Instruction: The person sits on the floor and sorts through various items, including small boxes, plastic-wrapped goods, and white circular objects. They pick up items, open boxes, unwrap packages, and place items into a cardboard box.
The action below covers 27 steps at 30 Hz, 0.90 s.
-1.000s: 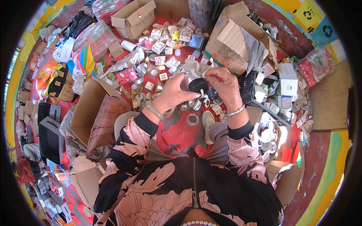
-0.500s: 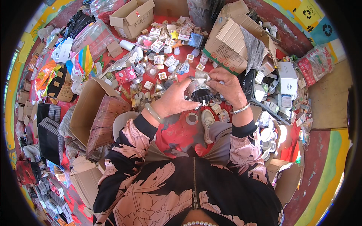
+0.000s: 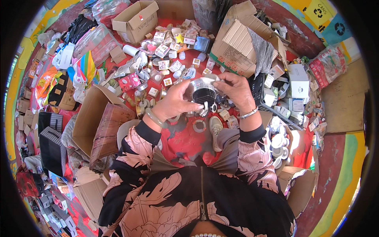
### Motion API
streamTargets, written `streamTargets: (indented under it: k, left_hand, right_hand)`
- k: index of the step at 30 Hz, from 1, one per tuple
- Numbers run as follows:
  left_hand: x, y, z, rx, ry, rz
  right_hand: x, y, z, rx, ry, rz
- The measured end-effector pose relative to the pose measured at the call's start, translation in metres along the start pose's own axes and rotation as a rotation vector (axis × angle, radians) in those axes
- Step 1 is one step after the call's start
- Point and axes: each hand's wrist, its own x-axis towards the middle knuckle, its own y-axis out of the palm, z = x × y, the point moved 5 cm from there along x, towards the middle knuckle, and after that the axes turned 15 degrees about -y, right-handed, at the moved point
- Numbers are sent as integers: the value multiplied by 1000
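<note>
Up in front of my body, both hands are on a short round silver-grey thing (image 3: 204, 94) with a dark, black-looking end and small white bits hanging from its lower edge. I cannot tell its exact kind. My left hand (image 3: 175, 99) is closed round its left side, the thumb along the lower rim. At the upper right, the fingers of my right hand (image 3: 237, 91) pinch a whitish piece (image 3: 212, 78) on its top; whether that piece is part of it or loose is unclear. Below lies a white ring (image 3: 199, 125) on the red floor.
Small boxes and cups lie in a heap (image 3: 173, 51) ahead. An open carton (image 3: 90, 118) stands at my left, a large torn carton (image 3: 237, 45) ahead right. At my right are a black crate (image 3: 278, 114) of boxes and a pile of white round parts (image 3: 279, 142).
The round thing has tilted so that more of its dark end faces me. My left hand has shifted slightly left. My right hand stays at its upper right, its fingers a little more curled.
</note>
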Motion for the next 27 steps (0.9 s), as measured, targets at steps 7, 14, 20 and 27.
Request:
streamTargets:
  k: [7, 14, 20, 27]
  left_hand:
    - [-7, -4, -19, -389, 97, -28]
    - [-1, -3, -10, -524, 111, -55]
    - [-2, -5, -12, -744, 167, 27]
    - [-4, -18, -21, -681, 250, -101]
  right_hand:
    - [1, -52, -13, 355, -170, -642]
    - [-8, 21, 29, -425, -734, -255]
    - [-9, 34, 41, -662, -975, -154]
    - [-6, -12, 21, -417, -498, -494]
